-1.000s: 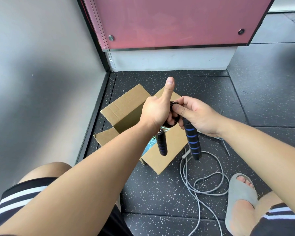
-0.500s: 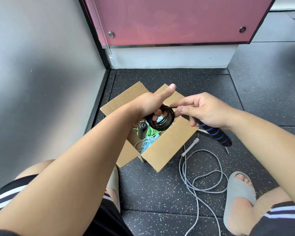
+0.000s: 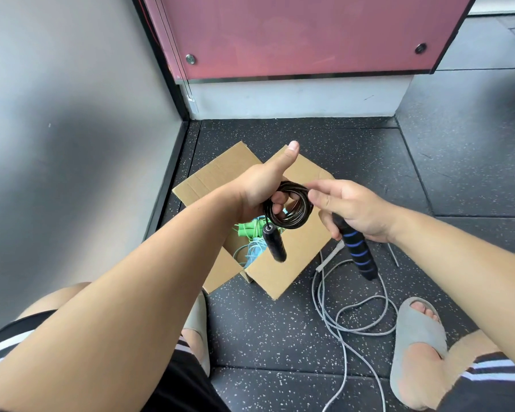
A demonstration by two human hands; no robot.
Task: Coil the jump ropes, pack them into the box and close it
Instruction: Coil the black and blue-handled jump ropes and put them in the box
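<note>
My left hand (image 3: pixel 262 188) grips a black jump rope coil (image 3: pixel 289 208) above the open cardboard box (image 3: pixel 283 272), thumb raised. One black handle (image 3: pixel 274 243) dangles from the coil over the box. My right hand (image 3: pixel 351 208) holds the other handle, black with blue stripes (image 3: pixel 357 254), its fingers touching the coil's right side. Inside the box lie a green rope (image 3: pixel 246 230) and a light blue rope (image 3: pixel 254 249). A grey jump rope (image 3: pixel 348 316) sprawls loose on the floor to the right of the box.
The box sits on dark speckled floor tiles (image 3: pixel 280 337) in a corner, a grey wall (image 3: pixel 72 129) at left and a pink panel (image 3: pixel 295 34) behind. My feet in grey slippers (image 3: pixel 414 346) flank the grey rope; the other slipper (image 3: pixel 197 322) is near the box.
The coil has dropped lower over the box and turned face-on. My right hand swung the blue-striped handle down and back toward the coil.
</note>
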